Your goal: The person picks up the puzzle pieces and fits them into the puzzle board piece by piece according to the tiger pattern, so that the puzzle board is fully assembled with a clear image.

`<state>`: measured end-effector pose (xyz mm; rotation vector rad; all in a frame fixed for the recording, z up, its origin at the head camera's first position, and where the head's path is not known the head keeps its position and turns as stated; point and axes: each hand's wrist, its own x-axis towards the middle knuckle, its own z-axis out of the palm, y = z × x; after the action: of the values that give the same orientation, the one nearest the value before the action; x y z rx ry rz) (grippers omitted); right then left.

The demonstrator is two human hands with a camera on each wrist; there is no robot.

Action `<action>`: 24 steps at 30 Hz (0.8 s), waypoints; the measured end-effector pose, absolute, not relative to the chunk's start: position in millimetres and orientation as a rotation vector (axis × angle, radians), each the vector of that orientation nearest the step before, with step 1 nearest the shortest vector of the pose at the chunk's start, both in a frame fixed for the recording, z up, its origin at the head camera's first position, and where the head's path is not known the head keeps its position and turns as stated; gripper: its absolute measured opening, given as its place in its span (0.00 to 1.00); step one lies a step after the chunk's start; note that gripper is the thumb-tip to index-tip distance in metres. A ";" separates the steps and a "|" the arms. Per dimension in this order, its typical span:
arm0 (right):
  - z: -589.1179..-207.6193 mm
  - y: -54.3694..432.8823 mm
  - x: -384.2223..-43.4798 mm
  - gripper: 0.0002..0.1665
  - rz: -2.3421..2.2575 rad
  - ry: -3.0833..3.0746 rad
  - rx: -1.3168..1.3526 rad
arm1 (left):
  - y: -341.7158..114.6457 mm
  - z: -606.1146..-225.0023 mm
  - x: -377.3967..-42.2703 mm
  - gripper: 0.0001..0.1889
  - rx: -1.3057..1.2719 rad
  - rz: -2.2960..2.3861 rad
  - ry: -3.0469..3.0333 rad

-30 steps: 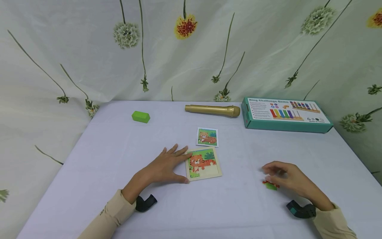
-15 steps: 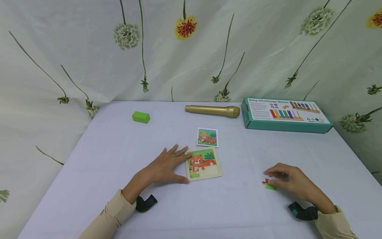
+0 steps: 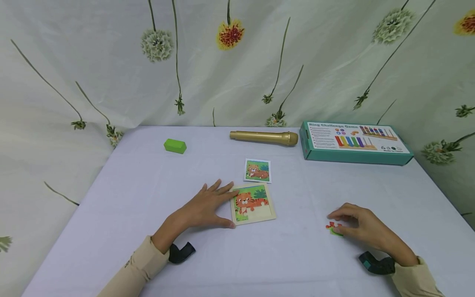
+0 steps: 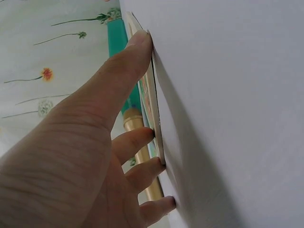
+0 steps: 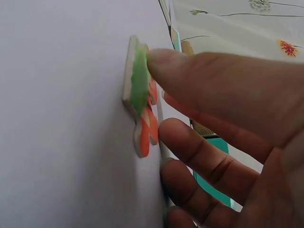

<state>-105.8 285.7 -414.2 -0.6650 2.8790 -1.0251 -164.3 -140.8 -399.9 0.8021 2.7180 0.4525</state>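
My left hand lies with fingers spread at the left edge of a square wooden puzzle board showing a tiger. Its thumb and a finger touch the board's edge and corner. The board's lower right part is bare wood. My right hand is over a loose orange and green jigsaw piece on the table at the right. In the right wrist view, the thumb touches the face of the jigsaw piece. The other fingers are loosely bent beyond it, and I see no grip around it.
A small tiger picture card lies just behind the board. Farther back are a green block, a gold microphone and a teal game box. A flowered cloth hangs behind the white table.
My right hand has shifted slightly, and its thumb has come down onto the jigsaw piece, uncovering more of its orange edge. The left hand and the board have stayed put.
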 end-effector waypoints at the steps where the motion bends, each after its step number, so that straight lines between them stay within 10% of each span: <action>1: -414.2 285.9 -105.5 0.17 -1.024 2.873 -0.666 | -140.7 -399.8 -164.3 0.49 0.803 0.451 2.719; 24: -412.5 285.9 -106.6 0.19 -0.964 2.887 -0.675 | -140.6 -399.4 -164.0 0.48 0.803 0.454 2.720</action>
<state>-106.6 285.9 -412.5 -0.6753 2.8873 -0.9637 -164.0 -140.6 -399.4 0.8030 2.7199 0.4536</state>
